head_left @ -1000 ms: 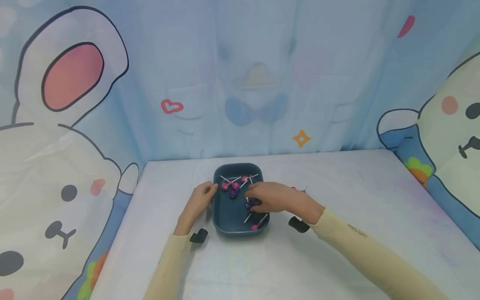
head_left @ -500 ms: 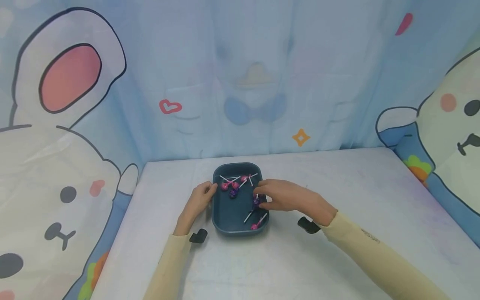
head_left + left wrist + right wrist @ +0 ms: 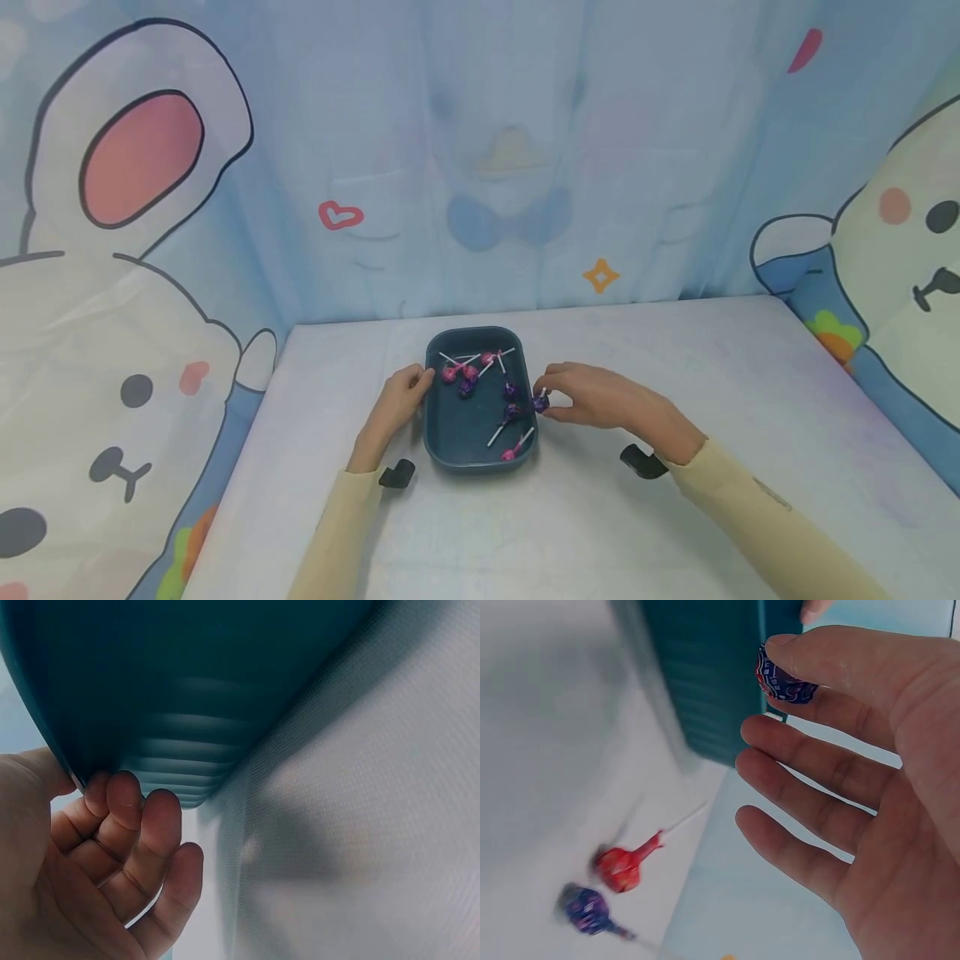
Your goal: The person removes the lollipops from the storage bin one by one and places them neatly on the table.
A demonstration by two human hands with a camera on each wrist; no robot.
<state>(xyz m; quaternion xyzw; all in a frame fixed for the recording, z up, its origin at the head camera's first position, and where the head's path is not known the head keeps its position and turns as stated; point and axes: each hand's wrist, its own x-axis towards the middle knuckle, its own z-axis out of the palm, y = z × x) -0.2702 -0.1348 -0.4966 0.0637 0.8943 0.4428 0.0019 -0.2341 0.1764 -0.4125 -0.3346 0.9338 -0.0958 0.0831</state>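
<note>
A dark teal plastic bin [image 3: 453, 429] stands on the table with several wrapped lollipops inside, among them a pink lollipop [image 3: 510, 454] and a purple lollipop [image 3: 467, 388]. At its left rim, my left hand [image 3: 400, 398] grips the edge; the left wrist view shows the fingers [image 3: 161, 821] curled against the outer wall [image 3: 195, 690]. Between thumb and index finger of my right hand [image 3: 600, 398] is another purple lollipop [image 3: 784, 679], pinched by its wrapped head at the right rim. The other right-hand fingers are extended and spread.
Behind my right hand, a red lollipop [image 3: 621, 868] and a purple lollipop [image 3: 587, 909] lie on the white table [image 3: 480, 533]. A light blue cartoon-print curtain [image 3: 510, 125] hangs at the table's back edge.
My right hand has moved right, from over the bin's inside to its right rim, carrying the purple lollipop with it. The left hand has stayed on the left rim.
</note>
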